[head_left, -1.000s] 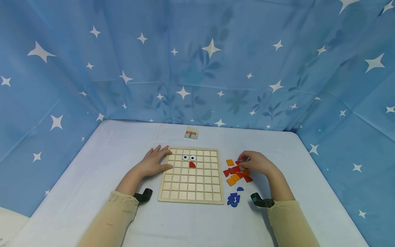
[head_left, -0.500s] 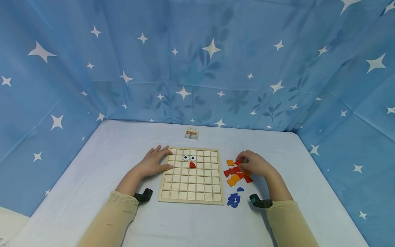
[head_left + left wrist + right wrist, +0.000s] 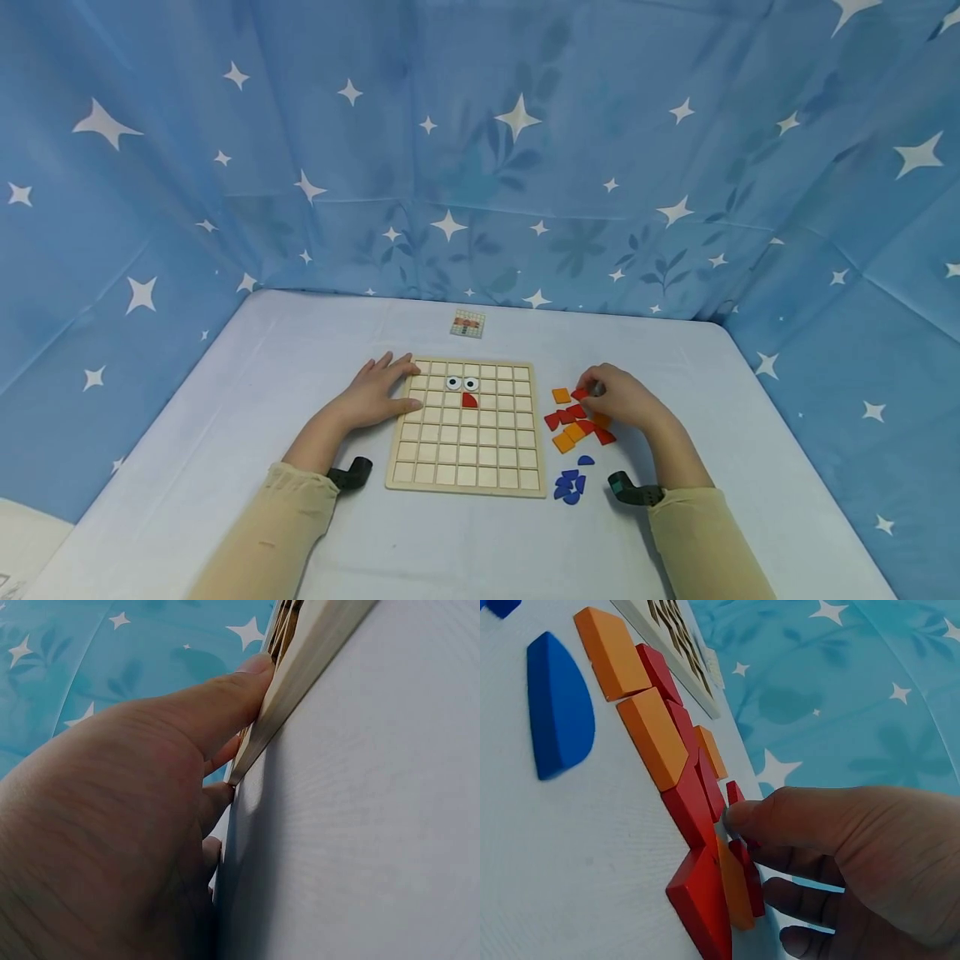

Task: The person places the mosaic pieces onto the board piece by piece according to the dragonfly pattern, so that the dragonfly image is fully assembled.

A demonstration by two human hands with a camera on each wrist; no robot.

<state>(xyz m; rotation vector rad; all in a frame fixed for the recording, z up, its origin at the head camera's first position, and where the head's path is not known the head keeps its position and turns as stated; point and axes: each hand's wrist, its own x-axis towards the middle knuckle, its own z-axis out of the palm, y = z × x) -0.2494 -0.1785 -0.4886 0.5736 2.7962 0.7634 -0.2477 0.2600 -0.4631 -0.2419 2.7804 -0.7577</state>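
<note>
My left hand (image 3: 372, 393) rests on the left edge of a wooden grid board (image 3: 467, 488). Its thumb (image 3: 240, 682) touches the board's rim, and the other fingers are spread along the edge. On the board lie two round eye pieces (image 3: 453, 383) and a red quarter-circle piece (image 3: 469, 401) just below. At the pile right of the board, my right hand (image 3: 620, 396) pinches a red piece (image 3: 735, 793) between thumb and fingers; the thumb partly hides it. Below and beside the fingers lie several red pieces (image 3: 690, 806) and orange squares (image 3: 652, 739).
Several blue pieces (image 3: 571, 492) lie nearer the front, with one blue half-round piece (image 3: 559, 709) apart from them. A small patterned card (image 3: 468, 323) lies behind the board. A blue star-print curtain (image 3: 480, 167) surrounds the white tabletop (image 3: 480, 550) at back and sides.
The right hand has shifted very slightly at the pile, its fingers staying at the red piece. The left hand and the board pieces have not visibly moved.
</note>
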